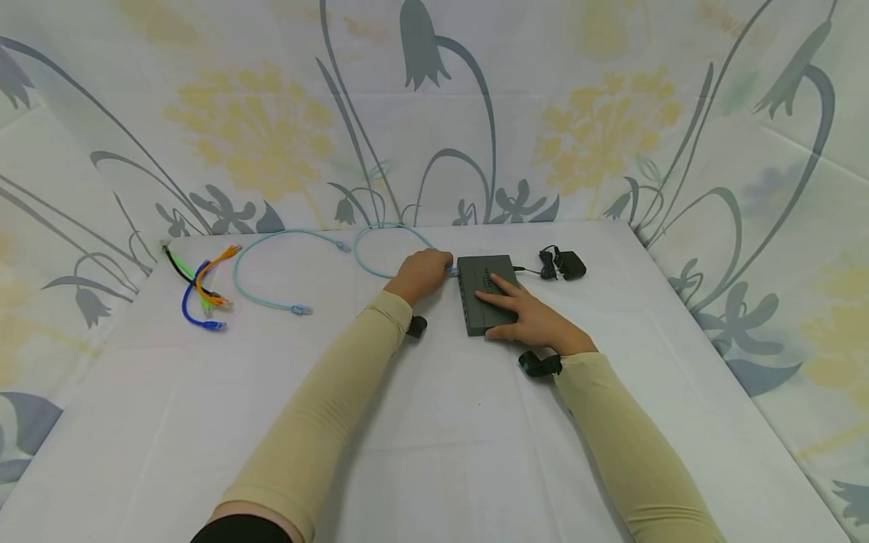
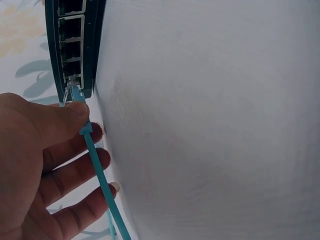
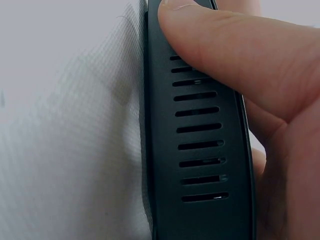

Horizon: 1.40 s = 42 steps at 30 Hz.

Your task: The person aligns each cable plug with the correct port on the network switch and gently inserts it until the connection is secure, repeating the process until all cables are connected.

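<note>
A dark network switch (image 1: 487, 264) lies flat, its row of ports (image 2: 73, 50) facing left. My left hand (image 1: 422, 274) pinches the plug (image 2: 79, 102) of a light blue network cable (image 2: 102, 177) between thumb and forefinger. The clear plug tip is at the end port; how deep it sits, I cannot tell. My right hand (image 1: 532, 315) rests on the switch with fingers stretched across its top. In the right wrist view the thumb (image 3: 215, 45) presses against the vented side (image 3: 200, 130).
A black power adapter (image 1: 570, 265) with its bundled cord lies right of the switch. Left of my hands is another light blue cable (image 1: 237, 275). Farther left sit short blue (image 1: 185, 305), orange (image 1: 216, 264), black and green cables. A patterned cloth (image 1: 434, 151) hangs behind.
</note>
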Each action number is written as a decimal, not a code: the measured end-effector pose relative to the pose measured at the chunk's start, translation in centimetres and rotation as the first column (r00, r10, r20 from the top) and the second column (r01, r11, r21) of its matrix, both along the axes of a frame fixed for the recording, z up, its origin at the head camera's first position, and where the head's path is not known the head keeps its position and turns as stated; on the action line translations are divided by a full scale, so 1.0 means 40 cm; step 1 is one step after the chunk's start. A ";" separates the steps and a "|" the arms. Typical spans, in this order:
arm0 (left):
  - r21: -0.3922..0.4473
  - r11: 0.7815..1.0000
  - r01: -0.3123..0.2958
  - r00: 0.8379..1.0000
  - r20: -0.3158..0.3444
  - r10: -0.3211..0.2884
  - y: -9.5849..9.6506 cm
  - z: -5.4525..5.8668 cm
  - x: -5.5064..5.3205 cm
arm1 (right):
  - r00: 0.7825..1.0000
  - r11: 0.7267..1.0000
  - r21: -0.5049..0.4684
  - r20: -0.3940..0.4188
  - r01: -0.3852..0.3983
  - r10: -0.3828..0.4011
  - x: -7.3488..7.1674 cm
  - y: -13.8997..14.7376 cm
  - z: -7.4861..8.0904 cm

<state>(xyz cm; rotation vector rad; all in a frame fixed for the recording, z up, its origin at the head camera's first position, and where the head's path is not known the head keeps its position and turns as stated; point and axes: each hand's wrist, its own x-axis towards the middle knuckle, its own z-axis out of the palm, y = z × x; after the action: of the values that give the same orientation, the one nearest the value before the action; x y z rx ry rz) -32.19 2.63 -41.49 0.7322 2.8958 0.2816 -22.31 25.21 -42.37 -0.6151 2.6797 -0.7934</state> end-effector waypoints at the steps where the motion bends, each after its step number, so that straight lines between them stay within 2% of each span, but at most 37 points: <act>1: 0.001 1.000 0.001 1.000 0.000 -0.001 0.001 0.000 0.001 | 1.000 1.000 0.001 0.001 0.000 0.000 0.001 0.000 0.001; 14: 0.011 1.000 -0.003 1.000 0.027 0.002 0.012 0.008 0.004 | 1.000 1.000 -0.007 -0.003 0.000 0.000 -0.002 0.002 -0.003; 22: 0.116 0.992 -0.052 0.995 0.091 0.041 0.007 0.008 -0.001 | 1.000 1.000 -0.010 0.004 -0.006 0.006 -0.004 0.003 -0.001; 26: 0.140 0.989 -0.050 0.995 0.097 0.037 0.005 0.009 0.000 | 1.000 1.000 -0.011 -0.002 -0.011 0.011 -0.004 0.004 -0.003; 34: 0.122 0.992 -0.017 0.997 0.076 0.008 0.011 0.007 -0.001 | 1.000 1.000 0.004 -0.007 -0.011 0.011 -0.005 0.007 -0.007; 42: 0.108 0.994 -0.012 0.997 0.079 0.003 0.017 0.008 -0.004 | 1.000 1.000 0.018 -0.015 -0.008 0.009 -0.006 0.010 -0.005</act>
<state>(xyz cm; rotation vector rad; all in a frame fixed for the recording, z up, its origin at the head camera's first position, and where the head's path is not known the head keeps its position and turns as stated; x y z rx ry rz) -32.37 3.30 -41.18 0.7102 2.8278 0.4614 -22.57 25.60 -42.57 -0.6306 2.6932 -0.7652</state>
